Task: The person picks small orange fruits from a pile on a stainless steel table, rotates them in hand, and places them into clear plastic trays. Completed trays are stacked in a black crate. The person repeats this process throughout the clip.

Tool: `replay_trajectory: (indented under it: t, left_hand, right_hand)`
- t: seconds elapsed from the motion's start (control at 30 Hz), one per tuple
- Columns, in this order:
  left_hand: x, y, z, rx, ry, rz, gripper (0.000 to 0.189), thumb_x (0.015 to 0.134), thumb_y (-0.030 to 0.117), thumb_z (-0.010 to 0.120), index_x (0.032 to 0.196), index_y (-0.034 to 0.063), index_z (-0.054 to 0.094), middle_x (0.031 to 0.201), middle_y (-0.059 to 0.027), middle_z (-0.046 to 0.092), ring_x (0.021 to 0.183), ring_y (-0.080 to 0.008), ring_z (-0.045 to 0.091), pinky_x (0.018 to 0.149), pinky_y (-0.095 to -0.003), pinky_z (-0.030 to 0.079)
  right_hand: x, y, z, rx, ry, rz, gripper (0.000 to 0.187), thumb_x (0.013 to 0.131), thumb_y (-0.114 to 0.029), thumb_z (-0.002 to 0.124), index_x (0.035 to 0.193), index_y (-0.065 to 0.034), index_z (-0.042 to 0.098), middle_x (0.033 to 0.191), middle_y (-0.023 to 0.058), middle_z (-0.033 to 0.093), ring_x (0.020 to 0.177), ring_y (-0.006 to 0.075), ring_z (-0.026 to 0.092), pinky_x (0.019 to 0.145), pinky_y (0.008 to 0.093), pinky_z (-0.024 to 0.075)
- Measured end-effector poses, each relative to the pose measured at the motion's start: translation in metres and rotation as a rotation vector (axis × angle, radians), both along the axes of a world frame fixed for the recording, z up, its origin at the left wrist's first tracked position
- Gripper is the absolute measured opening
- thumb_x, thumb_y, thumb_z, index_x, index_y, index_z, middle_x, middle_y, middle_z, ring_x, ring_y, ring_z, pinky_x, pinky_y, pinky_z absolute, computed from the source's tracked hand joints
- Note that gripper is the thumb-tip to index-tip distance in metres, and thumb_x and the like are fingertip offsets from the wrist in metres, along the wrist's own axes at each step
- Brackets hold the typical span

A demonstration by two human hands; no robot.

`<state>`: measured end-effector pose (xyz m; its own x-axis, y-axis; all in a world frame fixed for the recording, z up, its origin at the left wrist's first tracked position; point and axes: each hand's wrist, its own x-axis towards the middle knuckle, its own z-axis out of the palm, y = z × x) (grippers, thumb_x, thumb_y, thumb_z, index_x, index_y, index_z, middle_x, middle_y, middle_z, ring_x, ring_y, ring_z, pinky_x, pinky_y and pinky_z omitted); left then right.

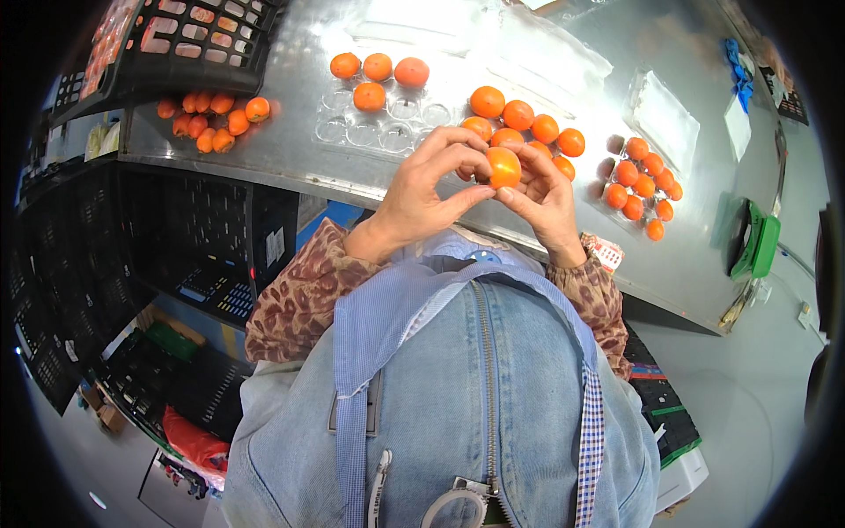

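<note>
Both my hands are raised over the near edge of a steel table, fingertips around one glossy orange fruit (504, 167), seemingly a persimmon. My left hand (436, 178) grips its left side, and my right hand (544, 191) grips its right side. Just beyond them lies a group of similar orange fruits (518, 115), partly hidden by my fingers; what they rest on is unclear. To the left, a clear plastic tray (362, 134) with round cups carries several fruits (369, 96) in its far part, and its near cups are bare.
Further right, another cluster of fruits (642, 185) sits in clear plastic. Loose fruits (214, 122) lie below a black plastic crate (198, 72) at left. Clear plastic packaging (548, 53) covers the table's back. A green object (756, 239) stands at the right edge. Black crates (185, 231) stand lower left.
</note>
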<state>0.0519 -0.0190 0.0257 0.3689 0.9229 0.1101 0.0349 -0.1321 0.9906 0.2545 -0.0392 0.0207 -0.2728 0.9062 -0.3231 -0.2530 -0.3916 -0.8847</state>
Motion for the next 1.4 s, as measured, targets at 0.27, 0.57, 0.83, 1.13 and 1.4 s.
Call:
replay_trajectory:
  t: [0.27,0.57,0.83,1.13,1.4]
  left_hand:
    - [-0.004,0.000,-0.003,0.102,0.064,0.016,0.020,0.072,0.002,0.080,0.086,0.0050,0.067,0.113,-0.0097,0.062,0.105,-0.0223,0.062,0.089,-0.0346,0.050]
    - [0.003,-0.005,-0.001,0.088,0.093,0.077,0.019,0.068,-0.001,0.079,0.081,0.0038,0.066,0.106,-0.0120,0.064,0.107,-0.0226,0.062,0.085,-0.0343,0.052]
    - [0.014,-0.011,-0.003,0.233,0.150,0.113,0.021,0.067,-0.001,0.081,0.079,0.0028,0.063,0.111,-0.0108,0.060,0.080,-0.0161,0.065,0.072,-0.0297,0.054]
    - [0.016,-0.012,-0.003,0.129,0.106,0.144,0.021,0.066,-0.002,0.081,0.078,0.0031,0.065,0.111,-0.0137,0.062,0.091,-0.0172,0.067,0.078,-0.0298,0.055]
    - [0.013,-0.011,-0.007,0.196,0.158,0.123,0.020,0.066,-0.003,0.080,0.077,0.0041,0.064,0.115,-0.0139,0.060,0.096,-0.0205,0.066,0.078,-0.0314,0.054]
  right_hand:
    - [0.003,-0.001,-0.005,0.085,-0.056,0.067,0.061,0.084,-0.006,0.076,0.136,-0.0006,0.047,0.125,0.0143,0.058,0.115,0.0211,0.060,0.098,0.0343,0.0512]
    - [-0.009,-0.003,-0.003,0.030,0.077,0.062,0.044,0.097,-0.021,0.061,0.135,-0.0028,0.048,0.119,0.0082,0.057,0.100,0.0148,0.060,0.085,0.0283,0.0504]
    - [-0.027,0.001,-0.011,0.163,-0.254,-0.062,0.036,0.105,-0.032,0.042,0.119,-0.0019,0.056,0.095,0.0052,0.061,0.084,0.0098,0.059,0.072,0.0224,0.0482]
    - [-0.025,0.004,0.003,-0.093,-0.113,-0.089,0.052,0.108,-0.042,0.028,0.117,-0.0022,0.061,0.097,0.0062,0.064,0.081,0.0085,0.062,0.062,0.0188,0.0509]
    - [-0.015,0.005,-0.007,-0.049,-0.027,0.015,0.046,0.104,-0.038,0.044,0.129,-0.0021,0.055,0.111,0.0061,0.061,0.097,0.0115,0.059,0.080,0.0237,0.0502]
